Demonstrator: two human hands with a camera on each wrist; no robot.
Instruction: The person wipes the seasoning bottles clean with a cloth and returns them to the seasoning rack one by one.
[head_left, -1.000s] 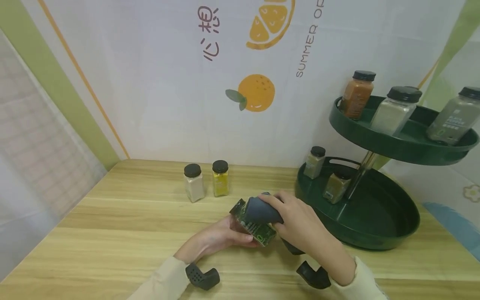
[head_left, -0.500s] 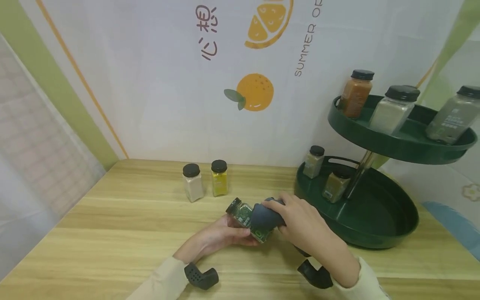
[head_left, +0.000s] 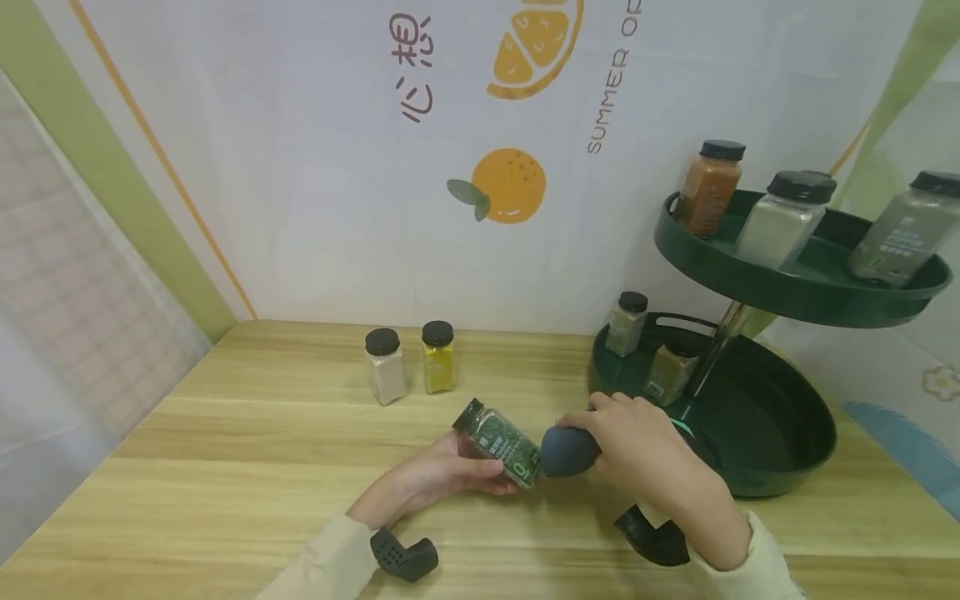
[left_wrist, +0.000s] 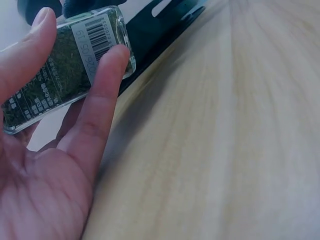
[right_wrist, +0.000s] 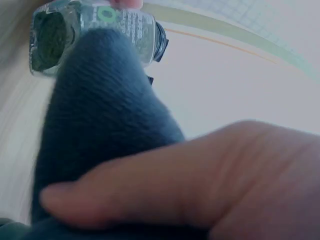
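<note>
A clear glass spice jar point(head_left: 504, 446) with a black lid and green dried herbs inside is tilted in my left hand point(head_left: 450, 471), lid toward the upper left. The thumb and fingers hold its sides. In the left wrist view, a barcode label shows on the spice jar point(left_wrist: 65, 70). My right hand point(head_left: 630, 442) grips a dark blue cloth point(head_left: 567, 452), whose bunched end is right at the base of the jar. The right wrist view has the thumb lying over the cloth point(right_wrist: 105, 110), with the jar beyond it. The far part of the cloth is hidden by the right hand.
Two black-lidded jars, one pale point(head_left: 387, 377) and one yellow point(head_left: 439, 368), stand on the wooden table point(head_left: 262, 442) behind the left hand. At right is a two-tier dark green rack point(head_left: 780, 475), close beyond the right hand, with several spice jars on its tiers.
My right hand has moved right with the cloth, from across the jar's middle to its base end, uncovering the front label. The left hand has stayed almost still, with the jar turned slightly.
</note>
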